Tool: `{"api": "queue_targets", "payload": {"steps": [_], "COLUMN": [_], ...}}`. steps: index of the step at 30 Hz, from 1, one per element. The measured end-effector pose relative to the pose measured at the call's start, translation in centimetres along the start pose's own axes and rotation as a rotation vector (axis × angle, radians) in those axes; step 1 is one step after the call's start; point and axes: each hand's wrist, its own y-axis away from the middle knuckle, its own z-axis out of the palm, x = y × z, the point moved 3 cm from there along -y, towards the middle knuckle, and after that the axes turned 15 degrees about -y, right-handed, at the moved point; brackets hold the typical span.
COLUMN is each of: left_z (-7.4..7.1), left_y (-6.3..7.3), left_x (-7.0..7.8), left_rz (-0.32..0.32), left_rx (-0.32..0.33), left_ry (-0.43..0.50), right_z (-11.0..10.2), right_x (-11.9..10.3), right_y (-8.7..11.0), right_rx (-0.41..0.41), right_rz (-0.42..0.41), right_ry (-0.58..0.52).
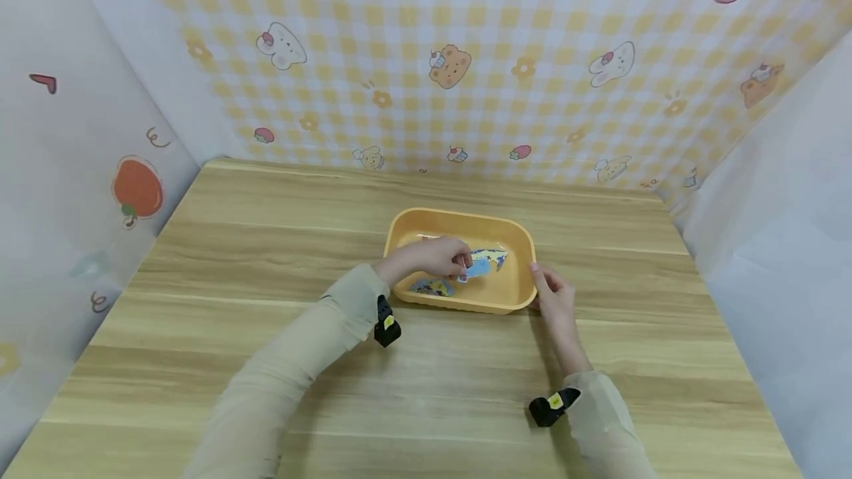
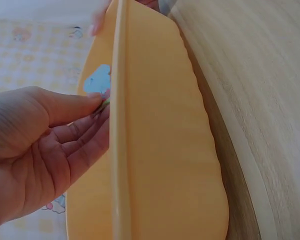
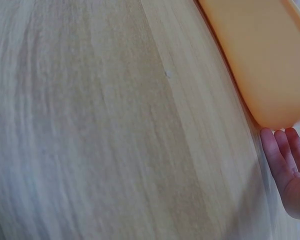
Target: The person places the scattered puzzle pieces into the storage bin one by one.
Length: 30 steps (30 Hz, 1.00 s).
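Observation:
A yellow-orange plastic tray (image 1: 459,305) with rounded corners stands on the table. My left hand (image 1: 442,256) reaches over its near left side. Between thumb and forefinger it pinches a small, flat light-blue cutout (image 1: 478,268), also seen as a light-blue cutout (image 2: 98,79) in the left wrist view. Inside the tray lie a yellow-and-blue printed piece (image 1: 491,256) and a multicoloured printed piece (image 1: 433,287). At the tray's right end my right hand (image 1: 555,305) holds the rim, thumb on top. Its fingers (image 3: 275,152) press against the outer wall in the right wrist view.
The tray stands on a wood-grain table (image 1: 426,390). A yellow checked cloth (image 1: 452,35) with cartoon prints hangs behind, and pale sheets hang at both sides. Black wrist cameras are strapped to both sleeves.

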Motion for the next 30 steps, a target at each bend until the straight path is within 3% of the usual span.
{"api": "queue_targets", "payload": {"steps": [6, 15, 22, 26, 28, 30], "left_z": [0.3, 1.0, 1.8, 2.5, 3.8, 4.3], "left_y": [-1.2, -2.8, -3.5, -4.5, -6.4, -7.0], "left_x": [0.6, 1.3, 1.0, 0.0, -2.2, -2.9], "left_rz": [-0.060, -0.094, -0.120, -0.120, -0.045, -0.007], "left_rx": [-0.018, -0.066, -0.122, -0.124, -0.066, -0.037], "left_ry": [-0.091, -0.202, -0.192, -0.226, -0.222, -0.222], "right_z": [-0.1, -0.2, -0.4, -0.5, -0.7, -0.8], "right_x": [0.0, 0.2, 0.2, 0.3, 0.3, 0.4], "right_y": [-0.2, 0.0, 0.3, 0.3, 0.3, 0.3], "right_rx": [0.011, 0.016, 0.012, 0.007, 0.009, 0.009], "right_rz": [-0.006, 0.008, -0.013, -0.021, -0.018, -0.013], "right_ry": [-0.007, -0.004, -0.019, 0.005, 0.008, 0.003]}}
